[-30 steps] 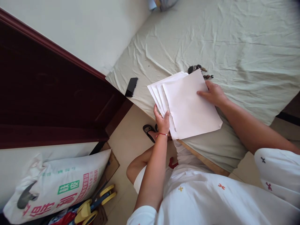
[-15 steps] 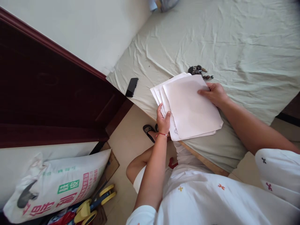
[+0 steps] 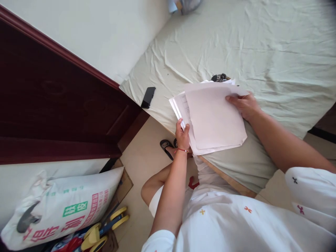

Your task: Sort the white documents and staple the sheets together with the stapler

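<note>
Papers (image 3: pixel 214 117) now lifting off the bed (image 3: pixel 275 52): my right hand (image 3: pixel 245 105) pinches the top edge, left hand (image 3: pixel 183 134) grips the bottom corner

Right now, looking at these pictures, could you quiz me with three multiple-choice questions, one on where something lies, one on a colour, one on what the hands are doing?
1. Where does the flat black rectangular device lie?
A. on the floor
B. near the corner of the pale green bedsheet
C. on the papers

2. What colour is the thin cord bracelet on the left wrist?
A. red
B. blue
C. black

3. How do the hands stand with the stack of white paper sheets?
A. both off it
B. only the right grips it
C. left hand grips the near edge, right hand grips the far corner

Answers: 1 B, it rests on the sheet left of the papers. 2 A, a red band shows at the wrist. 3 C, fingers of both hands close on the sheets.
</note>
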The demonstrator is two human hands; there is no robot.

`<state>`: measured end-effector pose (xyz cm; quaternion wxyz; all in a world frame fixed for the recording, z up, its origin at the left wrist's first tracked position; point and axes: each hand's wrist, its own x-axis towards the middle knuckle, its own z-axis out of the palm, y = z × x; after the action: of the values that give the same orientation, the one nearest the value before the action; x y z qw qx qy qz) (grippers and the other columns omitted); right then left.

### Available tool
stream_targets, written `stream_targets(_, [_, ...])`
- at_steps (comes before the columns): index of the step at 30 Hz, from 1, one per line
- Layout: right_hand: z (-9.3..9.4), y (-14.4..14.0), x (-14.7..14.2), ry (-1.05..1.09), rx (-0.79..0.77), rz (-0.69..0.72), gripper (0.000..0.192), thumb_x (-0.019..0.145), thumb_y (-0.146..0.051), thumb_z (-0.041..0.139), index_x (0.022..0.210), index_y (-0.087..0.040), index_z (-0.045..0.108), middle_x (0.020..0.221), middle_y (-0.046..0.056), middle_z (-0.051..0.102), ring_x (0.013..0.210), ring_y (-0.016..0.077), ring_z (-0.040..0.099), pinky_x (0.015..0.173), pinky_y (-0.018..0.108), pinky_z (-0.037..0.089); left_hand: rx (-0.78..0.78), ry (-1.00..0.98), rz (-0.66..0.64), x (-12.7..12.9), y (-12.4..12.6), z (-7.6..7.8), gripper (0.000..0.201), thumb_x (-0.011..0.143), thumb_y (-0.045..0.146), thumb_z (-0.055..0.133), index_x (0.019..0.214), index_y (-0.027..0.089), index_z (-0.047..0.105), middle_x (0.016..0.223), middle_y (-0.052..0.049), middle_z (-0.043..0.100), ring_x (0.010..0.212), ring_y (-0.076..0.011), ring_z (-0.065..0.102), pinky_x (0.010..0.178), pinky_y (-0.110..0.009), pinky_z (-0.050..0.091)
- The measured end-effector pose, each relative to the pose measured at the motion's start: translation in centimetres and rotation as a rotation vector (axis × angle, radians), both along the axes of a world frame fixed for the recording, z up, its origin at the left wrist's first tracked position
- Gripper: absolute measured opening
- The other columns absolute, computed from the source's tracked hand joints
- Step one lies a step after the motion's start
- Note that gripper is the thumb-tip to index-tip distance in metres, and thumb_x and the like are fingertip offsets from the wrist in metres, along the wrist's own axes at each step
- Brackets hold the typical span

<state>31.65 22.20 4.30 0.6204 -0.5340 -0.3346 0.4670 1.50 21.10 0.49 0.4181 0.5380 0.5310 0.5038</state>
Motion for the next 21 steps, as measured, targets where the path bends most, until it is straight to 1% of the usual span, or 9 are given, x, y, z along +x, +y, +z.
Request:
stream_targets(2, [-0.2, 0.1, -0.1, -0.009, 0.003, -0.012, 0.041, 0.058, -0.050, 0.095, 0.087, -0.030, 0.072, 0.096, 0.008, 0.079, 0.092, 0.0347, 0.074, 0.082, 0.055, 0.066, -0.002, 0.004, -0.004, 0.1, 0.0, 0.1, 0.044, 0.089, 0.064, 0.072, 0.106, 0.023, 0.071, 0.107, -0.005, 0.071, 0.107, -0.0214, 0.067, 0.103, -0.036, 0.053])
stream_targets(3, [-0.3, 0.2, 0.0, -0.020, 0.004, -0.019, 0.041, 0.058, -0.050, 0.094, 0.086, -0.030, 0.072, 0.094, 0.008, 0.079, 0.091, 0.0348, 0.074, 0.081, 0.055, 0.066, 0.008, 0.012, -0.006, 0.1, -0.1, 0.2, 0.040, 0.090, 0.062, 0.072, 0.093, 0.022, 0.070, 0.097, -0.003, 0.069, 0.100, -0.0200, 0.066, 0.099, -0.034, 0.053])
stream_targets(4, [-0.5, 0.2, 0.0, -0.036, 0.003, -0.019, 0.040, 0.059, -0.051, 0.093, 0.085, -0.030, 0.072, 0.092, 0.007, 0.078, 0.088, 0.0340, 0.074, 0.078, 0.054, 0.066, 0.022, 0.026, -0.008, 0.1, -0.1, 0.3, 0.040, 0.090, 0.060, 0.072, 0.082, 0.022, 0.066, 0.089, -0.001, 0.064, 0.093, -0.0186, 0.063, 0.096, -0.032, 0.052])
stream_targets(6, [-0.8, 0.3, 0.2, -0.078, -0.002, 0.003, 0.038, 0.061, -0.052, 0.091, 0.083, -0.029, 0.072, 0.086, 0.005, 0.077, 0.079, 0.0310, 0.073, 0.070, 0.049, 0.065, 0.050, 0.067, -0.002, 0.1, -0.1, 0.6, 0.043, 0.091, 0.057, 0.073, 0.070, 0.021, 0.059, 0.079, 0.001, 0.056, 0.085, -0.0163, 0.057, 0.090, -0.028, 0.049])
stream_targets(9, [-1.1, 0.4, 0.3, -0.163, 0.004, 0.052, 0.034, 0.067, -0.053, 0.086, 0.085, -0.028, 0.073, 0.082, 0.003, 0.075, 0.071, 0.0264, 0.070, 0.061, 0.041, 0.060, 0.029, 0.105, 0.012, 0.1, -0.1, 1.0, 0.041, 0.089, 0.053, 0.075, 0.070, 0.021, 0.057, 0.077, 0.003, 0.053, 0.080, -0.0146, 0.053, 0.082, -0.025, 0.047])
stream_targets(13, [-1.2, 0.4, 0.4, -0.278, 0.018, 0.053, 0.031, 0.073, -0.053, 0.080, 0.088, -0.026, 0.074, 0.083, 0.002, 0.073, 0.073, 0.0244, 0.068, 0.059, 0.035, 0.055, -0.037, 0.092, 0.028, 0.1, -0.1, 1.1, 0.039, 0.085, 0.055, 0.078, 0.078, 0.021, 0.060, 0.081, 0.002, 0.063, 0.080, -0.0150, 0.058, 0.081, -0.026, 0.048])
stream_targets(17, [-1.5, 0.4, 0.6, -0.358, 0.024, 0.003, 0.028, 0.076, -0.052, 0.077, 0.082, -0.026, 0.070, 0.080, 0.002, 0.071, 0.071, 0.0234, 0.066, 0.059, 0.035, 0.053, -0.048, 0.057, 0.043, 0.3, -0.1, 1.1, 0.043, 0.081, 0.061, 0.080, 0.086, 0.021, 0.065, 0.089, -0.001, 0.072, 0.085, -0.0174, 0.064, 0.084, -0.028, 0.051])
stream_targets(19, [-1.5, 0.4, 0.7, -0.387, 0.021, -0.014, 0.027, 0.078, -0.052, 0.076, 0.080, -0.026, 0.068, 0.079, 0.002, 0.070, 0.072, 0.0243, 0.066, 0.062, 0.037, 0.054, -0.034, 0.051, 0.043, 0.3, -0.2, 1.2, 0.045, 0.083, 0.064, 0.078, 0.087, 0.020, 0.065, 0.092, -0.002, 0.074, 0.087, -0.0177, 0.065, 0.085, -0.029, 0.051])
stream_targets(21, [-1.4, 0.4, 0.7, -0.418, 0.022, -0.041, 0.026, 0.080, -0.053, 0.074, 0.081, -0.027, 0.066, 0.080, 0.003, 0.070, 0.077, 0.0262, 0.067, 0.067, 0.040, 0.056, -0.017, 0.051, 0.046, 0.4, -0.3, 1.2, 0.047, 0.086, 0.066, 0.074, 0.084, 0.021, 0.063, 0.088, -0.001, 0.072, 0.084, -0.0170, 0.064, 0.083, -0.028, 0.051])
